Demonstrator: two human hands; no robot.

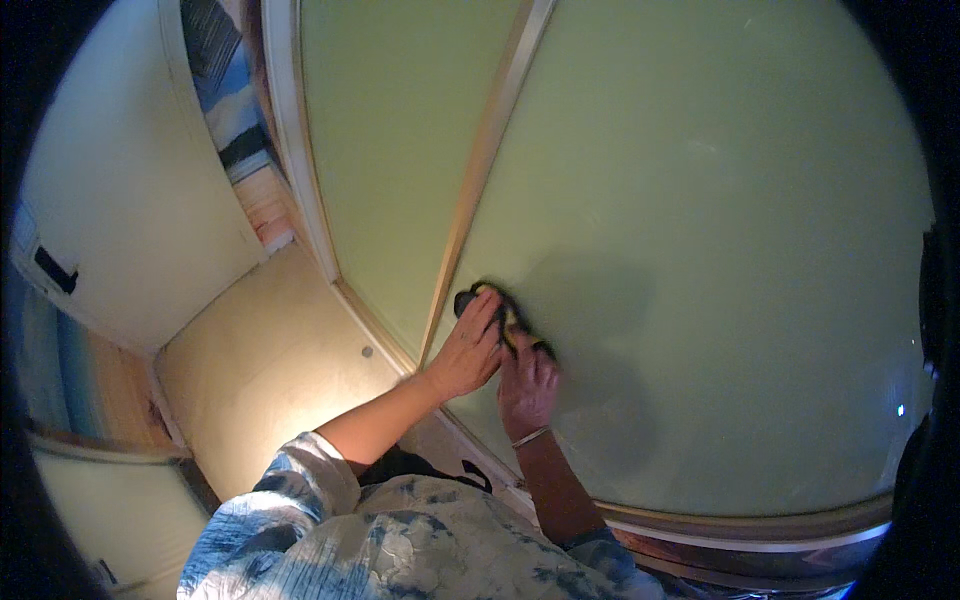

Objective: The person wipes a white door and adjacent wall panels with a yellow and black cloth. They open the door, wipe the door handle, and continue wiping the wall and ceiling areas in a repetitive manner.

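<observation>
Both of my hands are on a dark cloth with yellow parts point(512, 319), which lies against a large greenish glass panel point(720, 247) just right of a metal frame bar. My left hand point(471, 346) presses the cloth's upper left part with its fingers stretched out. At its lower right, my right hand point(529, 384), with a bracelet at the wrist, has bent fingers on the cloth; it is slightly blurred. Whether the fingers pinch the cloth or only press it flat is hard to see. A shadow falls on the panel to the right of the hands.
A narrower green panel point(390, 150) stands left of the frame bar point(480, 165). A metal sill point(375, 330) runs along the panels' base. Further left are a pale floor point(277, 360) and a white door point(142, 172) with a black handle point(56, 270).
</observation>
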